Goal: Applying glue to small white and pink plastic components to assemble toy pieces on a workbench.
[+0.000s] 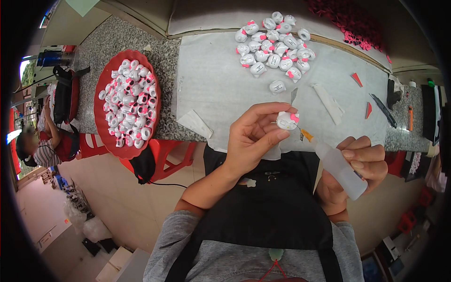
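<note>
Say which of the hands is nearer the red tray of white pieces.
Left. The left hand, holding a white piece, is to the right of the red tray; the right hand, gripping a squeeze bottle, is farther right.

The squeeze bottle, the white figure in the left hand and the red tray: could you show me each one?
Squeeze bottle point(341, 173): head view, on its translucent body.
White figure point(285, 121): head view, on the middle of its white surface.
Red tray point(125, 152): head view, on its bare lower rim.
</note>
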`<state>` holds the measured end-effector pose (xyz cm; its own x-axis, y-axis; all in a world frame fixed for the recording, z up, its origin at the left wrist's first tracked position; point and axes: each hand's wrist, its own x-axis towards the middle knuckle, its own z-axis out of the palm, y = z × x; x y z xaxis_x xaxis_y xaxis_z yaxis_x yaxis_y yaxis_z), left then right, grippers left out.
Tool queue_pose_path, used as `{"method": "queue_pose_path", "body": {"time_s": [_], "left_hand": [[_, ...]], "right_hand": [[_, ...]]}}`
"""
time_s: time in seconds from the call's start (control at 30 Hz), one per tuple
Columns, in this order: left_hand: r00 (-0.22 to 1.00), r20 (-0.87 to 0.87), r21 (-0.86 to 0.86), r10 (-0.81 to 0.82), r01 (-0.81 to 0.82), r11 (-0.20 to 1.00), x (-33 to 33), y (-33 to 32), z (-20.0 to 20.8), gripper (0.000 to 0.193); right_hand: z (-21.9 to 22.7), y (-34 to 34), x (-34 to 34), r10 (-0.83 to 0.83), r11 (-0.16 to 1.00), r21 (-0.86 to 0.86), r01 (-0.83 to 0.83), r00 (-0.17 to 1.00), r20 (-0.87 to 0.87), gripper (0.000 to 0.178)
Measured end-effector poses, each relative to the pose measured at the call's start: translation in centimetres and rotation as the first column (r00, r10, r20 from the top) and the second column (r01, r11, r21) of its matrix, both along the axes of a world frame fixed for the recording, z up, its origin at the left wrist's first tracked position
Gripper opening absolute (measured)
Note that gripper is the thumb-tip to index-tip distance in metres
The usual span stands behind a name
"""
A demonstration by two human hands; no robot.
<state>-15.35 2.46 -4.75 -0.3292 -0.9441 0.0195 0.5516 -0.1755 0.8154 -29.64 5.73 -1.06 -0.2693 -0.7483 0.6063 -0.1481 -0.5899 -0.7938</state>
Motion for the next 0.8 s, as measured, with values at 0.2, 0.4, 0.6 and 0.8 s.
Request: {"method": "queue_pose_path", "body": {"time_s": [0.2, 0.4, 0.6, 0.8], "left_hand": [[1.000, 0.013, -0.017, -0.018, 0.018, 1.000, -0.11, -0.03, 0.05, 0.035], [1.000, 0.014, -0.007, -0.017, 0.017, 1.000, -0.16, -0.03, -0.09, 0.035], [1.000, 0.009, -0.017, -0.011, 0.011, 1.000, -0.08, 0.02, -0.15, 0.036], [1.000, 0.000, 0.001, -0.014, 0.014, 1.000, -0.12, 0.03, -0.09, 0.037]], "right_hand": [[0.09, 0.11, 0.06, 0.013, 1.000, 0.024, -0.013, 1.000, 0.007, 0.036], [0.02, 0.17, -0.01, 0.033, 0.999, 0.031, -0.033, 0.999, 0.007, 0.035], [0.14, 0.02, 0.13, -0.005, 1.000, 0.024, 0.005, 1.000, -0.009, 0.034], [-0.17, 0.08, -0.25, 0.006, 1.000, 0.020, -0.005, 0.999, -0.048, 0.034]]}}
